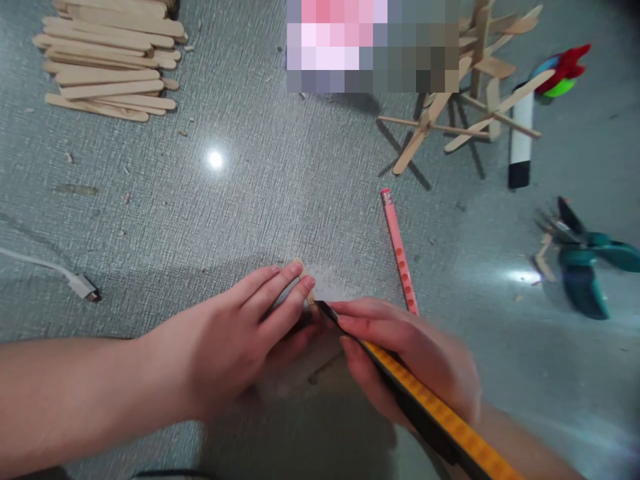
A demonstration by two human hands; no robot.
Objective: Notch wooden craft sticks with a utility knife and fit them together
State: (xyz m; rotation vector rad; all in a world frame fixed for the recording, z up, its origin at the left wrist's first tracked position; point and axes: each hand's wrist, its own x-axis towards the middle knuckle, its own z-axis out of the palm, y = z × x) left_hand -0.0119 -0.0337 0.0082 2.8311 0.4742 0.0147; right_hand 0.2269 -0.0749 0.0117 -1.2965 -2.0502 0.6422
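Observation:
Under the fingers of my left hand [240,330], a wooden craft stick [312,301] is held down against the table, mostly covered by the hand. My right hand [425,357] grips a yellow and black utility knife [440,413], fingers wrapped near its front end. The dark blade touches or nearly touches the stick just beside my left fingertips; which of the two I cannot tell. A pink pencil [397,250] with darker dots lies just beyond my right hand, its lower end reaching behind the fingers.
A pile of craft sticks [110,60] lies at the far left, a white cable plug [83,285] nearer. At the right are a structure of joined sticks [425,123], a white and black tool [521,137], a red and green item [563,70] and green-handled pliers [583,257]. Wood scraps are scattered about.

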